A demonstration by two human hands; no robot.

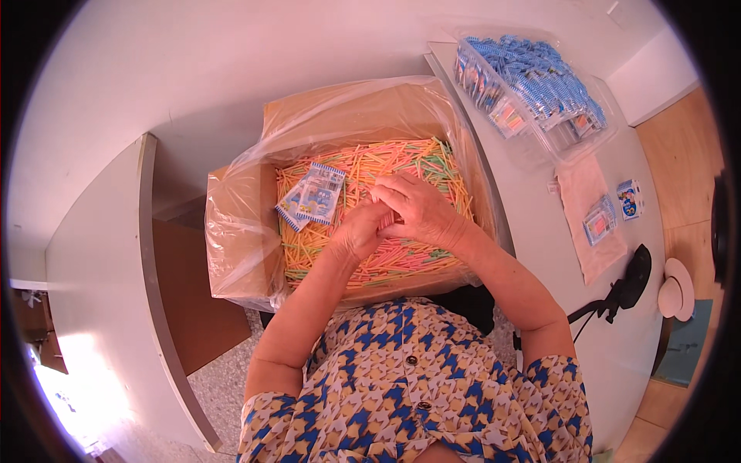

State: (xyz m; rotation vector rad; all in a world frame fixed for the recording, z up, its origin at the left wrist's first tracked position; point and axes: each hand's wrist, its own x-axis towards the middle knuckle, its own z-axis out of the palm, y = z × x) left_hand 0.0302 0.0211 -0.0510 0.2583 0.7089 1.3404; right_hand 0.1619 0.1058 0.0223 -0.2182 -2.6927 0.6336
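so, what are the hands doing?

the left hand (360, 231) and right hand (424, 214) are grasping pink sticks (387, 221) together over the open box (363, 112), probably keeping them bunched; the hands are hiding how many.

and the packets (323, 194)?

two are overlapping on the loose sticks (386, 160), left of the hands, perhaps for easy reach.

the rest?

one box is holding sticks beyond counting.

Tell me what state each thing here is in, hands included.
Left hand: closed on pink sticks, against the right.
Right hand: closed over the same sticks.
Cardboard box: open, lined.
Plastic liner: draped over the box's rim.
Loose sticks: heaped, unpacked.
Two packets: overlapping on the sticks.
Clear bin: open, full of blue packets.
Pink cloth: spread out.
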